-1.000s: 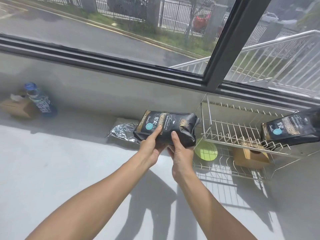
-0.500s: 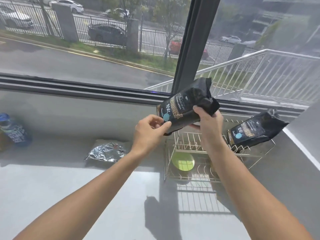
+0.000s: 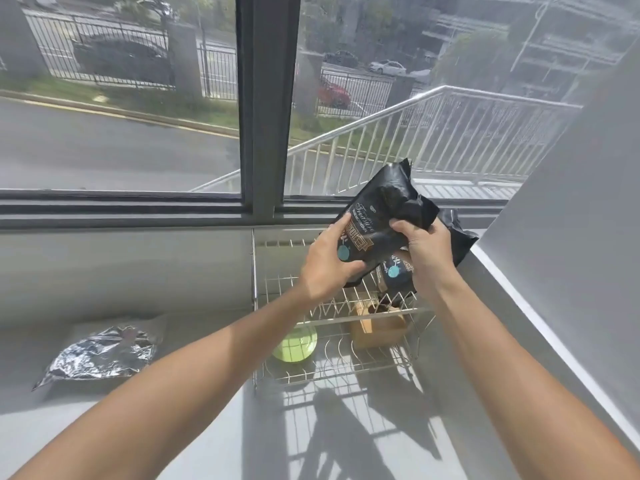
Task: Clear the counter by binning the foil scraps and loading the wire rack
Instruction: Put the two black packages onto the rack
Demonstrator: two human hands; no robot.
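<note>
A black bag (image 3: 377,216) is held above the wire rack (image 3: 332,306), tilted with its crumpled top toward the window. It is gripped from the left side by the left hand (image 3: 327,265) and from the right by the right hand (image 3: 427,251), both clamped on it. Just behind, a second black bag (image 3: 398,271) is propped on the rack's upper tier (partly hidden). On the lower tier a green plate (image 3: 296,344) and a brown box (image 3: 379,323) are seen. A foil scrap (image 3: 100,353) lies on the counter (image 3: 173,427), well left of the rack.
</note>
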